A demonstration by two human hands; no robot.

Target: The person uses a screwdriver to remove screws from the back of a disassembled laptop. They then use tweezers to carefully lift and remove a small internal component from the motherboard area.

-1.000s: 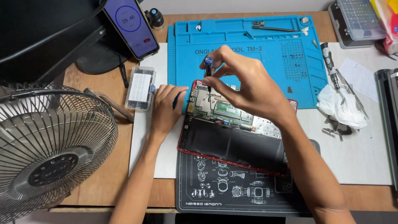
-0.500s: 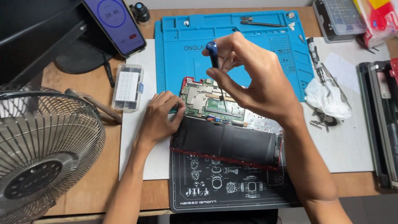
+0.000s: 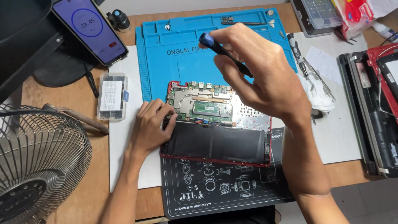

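An opened red laptop lies back-up on the mats, with its green circuit board and long black battery exposed. My left hand rests on the laptop's left edge, fingertips on the board's corner. My right hand hovers above the laptop's right side and grips a black screwdriver with a blue cap, its shaft pointing down toward the board. The tip is hidden behind my fingers.
A blue work mat lies behind the laptop and a black mat in front. A phone showing a timer, a small clear parts box, a wire fan, white cloth and another opened device surround them.
The view has shifted so everything sits lower right in frame. My right hand has lifted with the screwdriver, away from the board. My left hand stays on the laptop's left edge.
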